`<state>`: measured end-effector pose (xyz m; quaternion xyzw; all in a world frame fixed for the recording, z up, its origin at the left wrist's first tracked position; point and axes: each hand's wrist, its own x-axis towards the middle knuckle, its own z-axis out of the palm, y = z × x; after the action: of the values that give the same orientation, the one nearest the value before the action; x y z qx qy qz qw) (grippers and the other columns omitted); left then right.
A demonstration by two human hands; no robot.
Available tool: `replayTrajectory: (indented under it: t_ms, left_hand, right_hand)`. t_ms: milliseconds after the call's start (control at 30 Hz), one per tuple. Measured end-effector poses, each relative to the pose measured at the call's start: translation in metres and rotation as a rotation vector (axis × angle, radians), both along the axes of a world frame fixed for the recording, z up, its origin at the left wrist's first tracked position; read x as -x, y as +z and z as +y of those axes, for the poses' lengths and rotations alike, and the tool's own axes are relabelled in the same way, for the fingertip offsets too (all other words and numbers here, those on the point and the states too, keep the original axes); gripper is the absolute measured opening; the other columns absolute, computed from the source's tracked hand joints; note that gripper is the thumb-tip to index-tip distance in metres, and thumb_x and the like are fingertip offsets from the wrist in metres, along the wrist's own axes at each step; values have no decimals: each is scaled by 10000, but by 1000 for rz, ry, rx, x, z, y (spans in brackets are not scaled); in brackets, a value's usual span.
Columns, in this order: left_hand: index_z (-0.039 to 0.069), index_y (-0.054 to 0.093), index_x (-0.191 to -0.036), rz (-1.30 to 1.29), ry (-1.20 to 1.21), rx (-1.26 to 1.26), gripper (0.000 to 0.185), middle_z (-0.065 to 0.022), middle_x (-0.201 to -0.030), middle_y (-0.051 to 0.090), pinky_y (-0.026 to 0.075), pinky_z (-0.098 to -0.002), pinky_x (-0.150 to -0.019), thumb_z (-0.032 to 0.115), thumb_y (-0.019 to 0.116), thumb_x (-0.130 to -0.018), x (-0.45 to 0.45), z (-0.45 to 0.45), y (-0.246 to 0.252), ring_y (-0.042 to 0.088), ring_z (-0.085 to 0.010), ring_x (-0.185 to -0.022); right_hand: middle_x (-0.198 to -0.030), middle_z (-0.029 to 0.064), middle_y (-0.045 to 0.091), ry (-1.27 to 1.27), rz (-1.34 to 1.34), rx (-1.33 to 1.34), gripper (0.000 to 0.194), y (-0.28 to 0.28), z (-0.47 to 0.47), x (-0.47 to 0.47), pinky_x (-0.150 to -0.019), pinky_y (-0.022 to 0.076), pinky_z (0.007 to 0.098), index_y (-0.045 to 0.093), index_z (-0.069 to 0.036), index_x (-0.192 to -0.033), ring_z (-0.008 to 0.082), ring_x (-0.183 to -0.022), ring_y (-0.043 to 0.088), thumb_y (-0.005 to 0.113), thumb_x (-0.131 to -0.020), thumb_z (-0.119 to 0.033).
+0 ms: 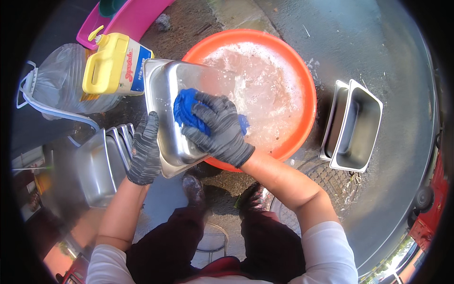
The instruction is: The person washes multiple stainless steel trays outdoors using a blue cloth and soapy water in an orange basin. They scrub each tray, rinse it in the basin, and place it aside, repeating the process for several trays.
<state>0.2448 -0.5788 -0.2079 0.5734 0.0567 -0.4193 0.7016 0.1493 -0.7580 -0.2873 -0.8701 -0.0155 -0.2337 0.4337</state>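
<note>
Both hands wear grey knit gloves. My left hand [144, 149] grips the rim of a deep stainless steel food pan [166, 81], tilted with its outer side towards me. My right hand [221, 129] presses a blue cloth [189, 112] against the pan's outer surface. The pan overlaps the left edge of a round orange basin [308, 92] of foamy water [262, 92]. A small blue piece shows just beyond my right hand; whether it belongs to the same cloth I cannot tell.
Several steel pans [95, 167] stand nested at the left; more pans [358, 127] lie on the wet ground at the right. A yellow pump jug [110, 64], a clear plastic bag [60, 78] and a pink tub [133, 17] are at the upper left. A red vehicle [431, 198] shows far right.
</note>
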Motion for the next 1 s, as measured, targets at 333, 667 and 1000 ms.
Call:
replayTrajectory:
  t_ms: [333, 667, 1000]
  left_hand:
    - [44, 434, -1419, -202, -5, -55, 471, -76, -1318, 531, 460, -301, -991, 238, 534, -1001, -2, -30, 14, 524, -177, -1186]
    - [-15, 419, -1429, -925, -363, -331, 470, -173, -1334, 564, 414, -345, -1051, 104, 523, -986, 15, -45, 37, 550, -227, -1206]
    - [-46, 514, -1327, -1707, -497, -437, 359, -245, -1328, 541, 434, -412, -1047, 68, 483, -988, -12, -65, -3, 570, -346, -1191]
  right_hand:
    - [-1345, 242, 506, -178, -77, -253, 404, 42, 24, 1, -1059, 351, 508, 683, -57, -1164, 453, -1219, 468, 675, -817, -263]
    - [-741, 86, 672, -222, 779, -580, 365, 35, -116, -89, -661, 522, 345, 725, -68, -1001, 192, -681, 645, 608, -889, -396]
    - [-1035, 106, 674, -678, 350, -1039, 391, -75, -81, -65, -783, 507, 357, 663, -66, -1160, 196, -837, 631, 501, -998, -383]
